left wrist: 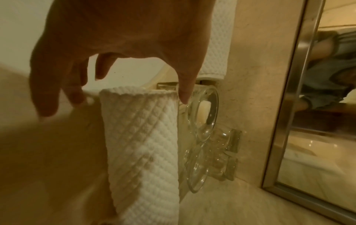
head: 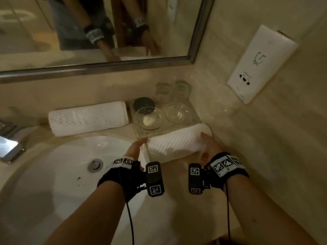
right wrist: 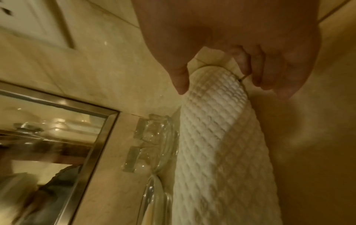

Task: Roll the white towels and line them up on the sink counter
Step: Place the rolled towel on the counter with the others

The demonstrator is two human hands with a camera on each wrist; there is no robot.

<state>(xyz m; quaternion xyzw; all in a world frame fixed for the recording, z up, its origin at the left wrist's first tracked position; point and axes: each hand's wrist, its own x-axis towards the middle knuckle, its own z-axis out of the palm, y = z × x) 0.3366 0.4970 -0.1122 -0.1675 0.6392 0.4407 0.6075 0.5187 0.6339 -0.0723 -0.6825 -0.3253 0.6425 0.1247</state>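
Note:
Two rolled white waffle-weave towels lie on the beige counter (head: 191, 200). One roll (head: 88, 118) rests along the back wall, left of the glass tray. The second roll (head: 177, 144) (left wrist: 142, 144) (right wrist: 221, 144) lies in front of the tray, between my hands. My left hand (head: 137, 147) (left wrist: 134, 50) is at its left end with fingers loosely spread; the thumb tip touches the towel's edge beside the tray. My right hand (head: 208, 147) (right wrist: 212, 45) cups the right end, thumb on the far side and fingers curled on the near side.
A clear glass tray (head: 194, 119) behind the near roll holds two glass bowls, one with a soap (head: 148, 120), a black lid (head: 143, 104) and two tumblers. The white basin (head: 70, 165) and faucet (head: 8, 147) lie left. Mirror (head: 106, 66) behind, socket plate (head: 260, 64) on the right wall.

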